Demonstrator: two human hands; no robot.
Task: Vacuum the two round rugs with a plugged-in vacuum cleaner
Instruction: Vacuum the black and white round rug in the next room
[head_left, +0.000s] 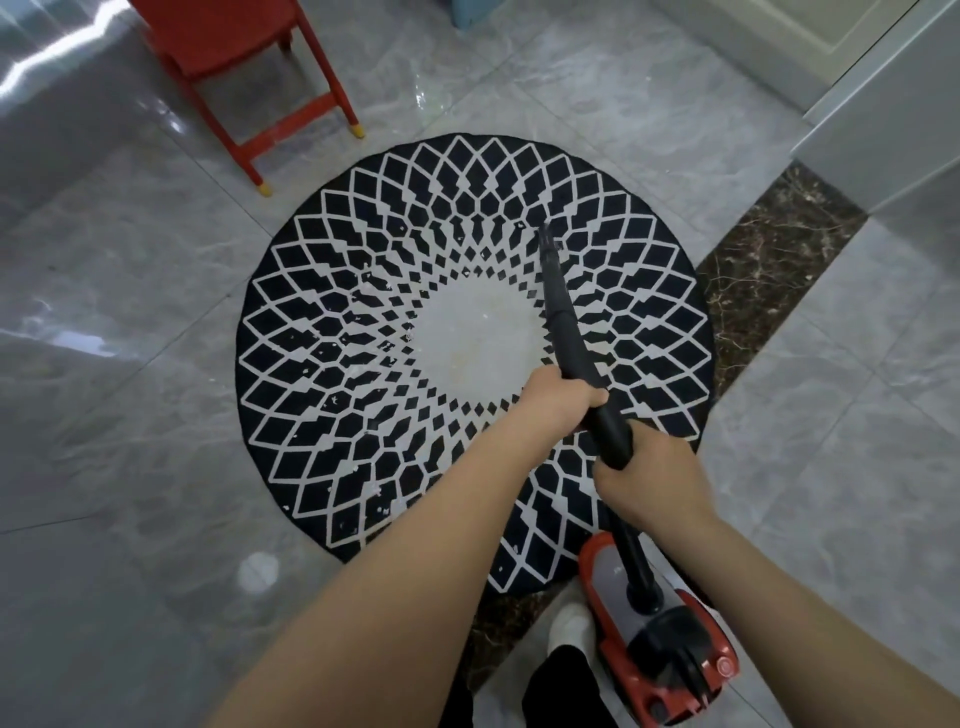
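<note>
Both hands (558, 400) (652, 475) curled, arms outstretched

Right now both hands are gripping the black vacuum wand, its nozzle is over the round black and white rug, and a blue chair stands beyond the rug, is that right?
Not quite: the chair is red, not blue, as the head view shows. The rest holds: the left hand and right hand both grip the black vacuum wand, its nozzle over the round black and white rug.

**One head-worn view, looking steeply down**

A single wide-angle camera sits on the person's head, facing forward and down over both forearms. It looks almost straight onto the round rug (470, 358) on the tiled floor (130, 322), near enough that a white-socked foot (571, 626) shows at the bottom edge.
</note>
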